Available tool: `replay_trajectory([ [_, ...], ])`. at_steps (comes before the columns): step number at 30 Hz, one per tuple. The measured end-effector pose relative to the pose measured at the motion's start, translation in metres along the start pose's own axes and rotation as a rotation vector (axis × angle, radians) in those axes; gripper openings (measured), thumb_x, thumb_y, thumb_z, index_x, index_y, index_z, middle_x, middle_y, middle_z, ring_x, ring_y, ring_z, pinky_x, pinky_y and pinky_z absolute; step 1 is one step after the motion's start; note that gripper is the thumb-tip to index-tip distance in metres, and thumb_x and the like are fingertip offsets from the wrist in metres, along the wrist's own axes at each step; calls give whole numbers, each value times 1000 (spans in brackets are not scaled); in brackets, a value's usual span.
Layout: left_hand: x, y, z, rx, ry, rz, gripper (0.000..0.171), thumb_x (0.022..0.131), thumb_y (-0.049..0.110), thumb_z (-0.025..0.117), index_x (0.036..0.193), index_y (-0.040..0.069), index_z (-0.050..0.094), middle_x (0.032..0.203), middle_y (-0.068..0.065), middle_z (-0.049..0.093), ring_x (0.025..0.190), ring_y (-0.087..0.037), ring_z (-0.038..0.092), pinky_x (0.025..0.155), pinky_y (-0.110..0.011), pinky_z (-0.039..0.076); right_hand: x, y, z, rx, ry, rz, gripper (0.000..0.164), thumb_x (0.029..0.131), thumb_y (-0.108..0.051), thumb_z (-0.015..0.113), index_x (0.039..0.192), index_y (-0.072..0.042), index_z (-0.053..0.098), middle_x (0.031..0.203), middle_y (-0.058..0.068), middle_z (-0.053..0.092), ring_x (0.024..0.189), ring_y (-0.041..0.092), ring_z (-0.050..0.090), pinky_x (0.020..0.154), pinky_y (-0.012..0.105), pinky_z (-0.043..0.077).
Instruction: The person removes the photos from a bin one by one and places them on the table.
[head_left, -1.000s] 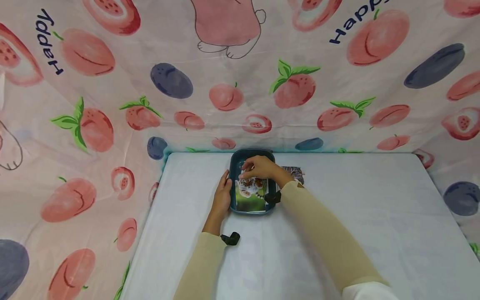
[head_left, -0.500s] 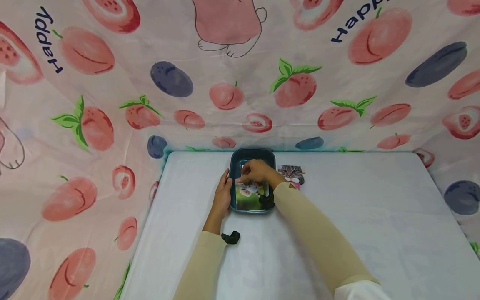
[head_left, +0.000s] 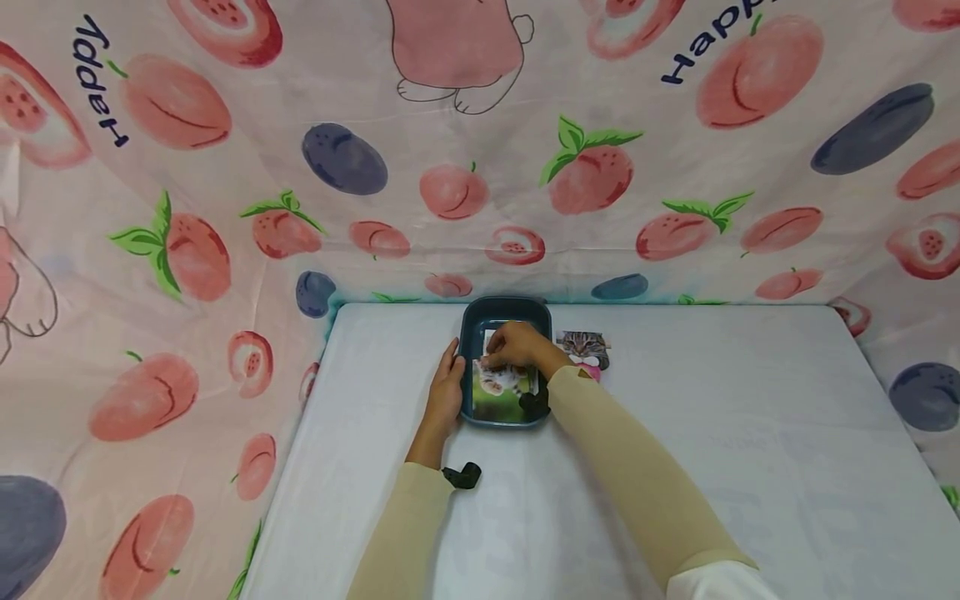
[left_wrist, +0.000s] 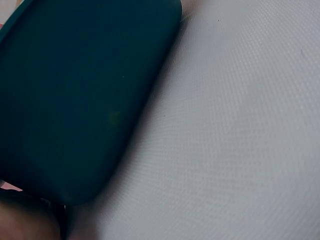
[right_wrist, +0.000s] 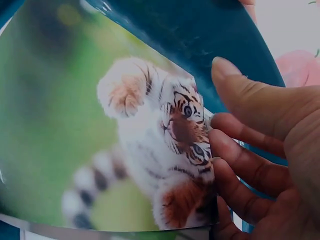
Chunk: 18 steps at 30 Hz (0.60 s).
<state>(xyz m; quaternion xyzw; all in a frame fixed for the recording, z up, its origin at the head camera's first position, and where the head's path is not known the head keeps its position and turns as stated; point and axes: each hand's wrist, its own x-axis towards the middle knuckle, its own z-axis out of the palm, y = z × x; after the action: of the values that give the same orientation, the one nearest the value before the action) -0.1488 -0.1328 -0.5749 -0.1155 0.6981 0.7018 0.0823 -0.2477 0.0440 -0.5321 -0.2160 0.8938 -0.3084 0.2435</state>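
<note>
A dark teal tray stands at the far middle of the white table, and its side wall fills much of the left wrist view. In the tray lies a tiger-cub photo card. My left hand rests along the tray's left side, fingers fairly straight; most of it is out of the left wrist view. My right hand is over the tray. In the right wrist view its fingertips touch the top edge of the tiger card, and the thumb stands apart from the card.
A cat picture lies on the white table just right of the tray, partly behind the right arm. A fruit-print cloth hangs behind and at the sides of the table. A white piece shows in the tray beyond the tiger card.
My right hand and forearm have shifted slightly left and toward me, uncovering more of the cat picture. The right fingers have come in closer at the card's top edge. The left hand has stayed put.
</note>
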Motion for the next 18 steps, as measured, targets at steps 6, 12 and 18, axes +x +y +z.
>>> replay_trajectory([
  [6,0,-1,-1,8,0,7,53,111,36,39,163,29,28,170,-8,25,156,-31,23,126,-54,20,-2,0,-2,-41,16,-36,24,90,-33,79,106,-15,82,98,0,80,88,16,70,86,36,57],
  [12,-1,-1,0,2,7,9,51,111,37,40,161,33,30,169,-8,26,156,-30,22,127,-52,19,-6,-1,-5,-31,35,-28,24,87,-25,82,108,-13,81,96,1,79,91,17,70,91,37,56],
  [18,0,-2,0,-7,10,7,51,111,37,41,161,35,31,169,-6,26,156,-29,22,127,-50,19,-9,-1,-9,95,-1,14,21,85,-17,83,105,-13,80,87,1,76,67,10,63,66,29,54],
])
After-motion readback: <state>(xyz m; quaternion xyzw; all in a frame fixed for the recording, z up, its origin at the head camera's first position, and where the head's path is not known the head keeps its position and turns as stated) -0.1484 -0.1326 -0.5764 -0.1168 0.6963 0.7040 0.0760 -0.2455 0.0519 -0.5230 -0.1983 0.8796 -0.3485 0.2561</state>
